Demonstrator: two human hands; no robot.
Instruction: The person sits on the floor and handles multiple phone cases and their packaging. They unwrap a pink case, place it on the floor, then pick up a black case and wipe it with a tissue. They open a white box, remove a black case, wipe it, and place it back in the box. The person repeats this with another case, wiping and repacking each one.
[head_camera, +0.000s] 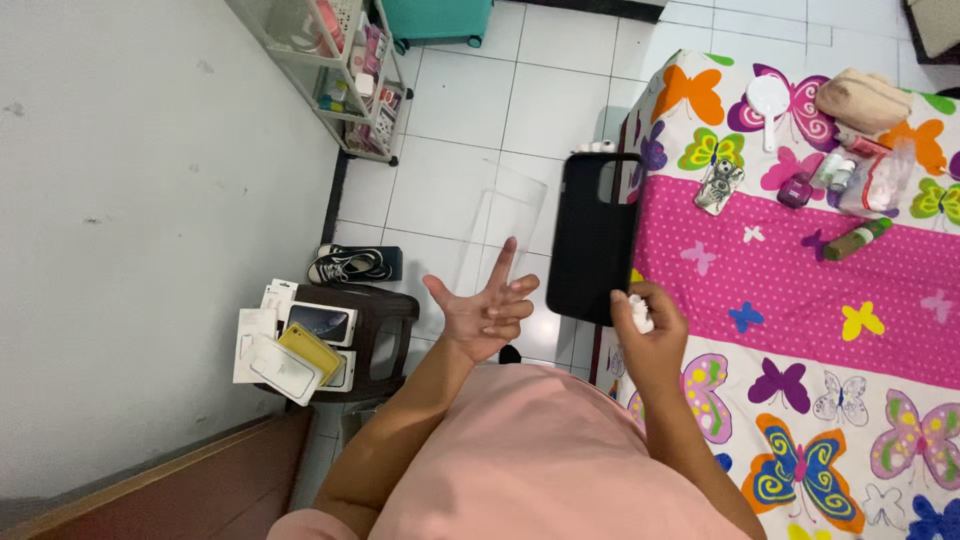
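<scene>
Far left, low: a dark stool (380, 330) against the wall, stacked with small boxes (290, 345) and a yellow case. Sneakers (350, 265) on the white tile floor (470, 130) just behind it.

Left hand (485, 315): raised over the floor, palm open, fingers (503, 262) splayed and released, holding nothing. A clear thin sheet (515, 215), barely visible, stands just above the fingertips; cannot tell whether the tips touch it.

Black phone case (592, 235): held upright in the air between floor and bed edge, long axis running away from the person, camera cut-out at the far end. It lies just to the right of the open left hand, near but apart.

Right hand (645, 335): fingers pinched on the case's near lower corner, with a small white wad (640, 312) tucked in the same grip. This hand is on the case; the left is the free one.

Right: bed (800, 400) with pink butterfly sheet. On it, well apart from both hands: patterned phone case (718, 185), white hand mirror (768, 105), small bottles (835, 170), a green tube (855, 240), a folded beige cloth (862, 100).
</scene>
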